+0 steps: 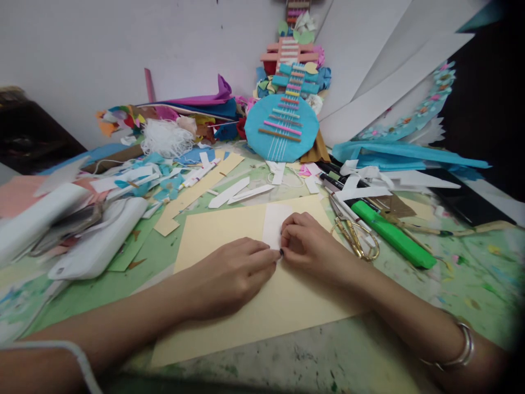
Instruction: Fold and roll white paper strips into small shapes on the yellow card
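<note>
A cream sheet of card (217,334) lies on the table before me. On its upper middle rests a white paper strip (275,219), its lower part partly covered by my fingers. My left hand (233,273) lies palm down on the card, fingers stretched toward the strip's left edge. At the strip's right side my right hand (307,243) is closed in a pinch, thumb and forefinger on the paper. The fingertips of both hands almost meet there. Gold-handled scissors (353,238) lie just beyond my right wrist.
A green wrapped packet (391,232) lies right of the scissors. White paper scraps (229,191) are beyond the card. A blue round paper instrument (283,128) leans at the wall. A white power bank-like block (100,238) with a cable sits left. A dark phone-like slab (467,197) lies right.
</note>
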Demonstrator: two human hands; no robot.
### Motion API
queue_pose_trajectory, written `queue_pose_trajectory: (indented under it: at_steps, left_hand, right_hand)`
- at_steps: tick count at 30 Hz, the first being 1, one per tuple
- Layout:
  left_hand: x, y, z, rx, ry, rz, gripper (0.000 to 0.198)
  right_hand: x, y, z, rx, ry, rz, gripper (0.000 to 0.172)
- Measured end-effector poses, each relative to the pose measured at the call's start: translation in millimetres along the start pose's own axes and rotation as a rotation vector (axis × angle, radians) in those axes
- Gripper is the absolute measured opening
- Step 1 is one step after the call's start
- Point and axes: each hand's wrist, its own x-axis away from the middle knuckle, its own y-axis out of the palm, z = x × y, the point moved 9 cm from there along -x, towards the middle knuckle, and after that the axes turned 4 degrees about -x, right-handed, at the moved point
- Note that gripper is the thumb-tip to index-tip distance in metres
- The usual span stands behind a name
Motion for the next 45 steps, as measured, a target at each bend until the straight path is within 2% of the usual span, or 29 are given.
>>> queue_pose_trajectory:
  at_steps: [9, 15, 27, 31, 39, 43, 45]
  left_hand:
    - [1.5, -0.9, 0.5, 0.066, 0.000, -0.038, 0.029]
    - [3.5, 2.6, 2.2, 0.052, 0.038, -0.124, 0.033]
    - [-0.3, -5.6, 6.1, 0.109, -0.013, -0.226, 0.025]
    - [-0.6, -9.3, 9.0, 0.089, -0.056, -0.210, 0.032]
    - [4.1, 2.6, 13.7, 0.109, -0.083, -0.332, 0.045]
    - [5.5, 3.2, 14.5, 0.132, -0.084, -0.347, 0.051]
    - [6.3, 3.9, 15.0, 0.140, -0.088, -0.347, 0.054]
  right_hand:
    - [0.4, -1.0, 1.2, -0.018, -0.007, -0.002, 0.007]
    - [-0.2, -0.7, 0.3, -0.022, -0.016, -0.003, 0.008]
    - [1.1, -4.8, 6.1, -0.075, 0.005, 0.023, 0.011]
    - [1.3, -5.4, 10.4, -0.074, 0.020, 0.027, 0.010]
    - [0.4, -7.3, 16.5, -0.075, 0.017, 0.030, 0.013]
    - [0.9, -11.4, 22.7, -0.076, 0.035, 0.055, 0.017]
    - [1.7, -11.7, 21.0, -0.068, 0.032, 0.064, 0.013]
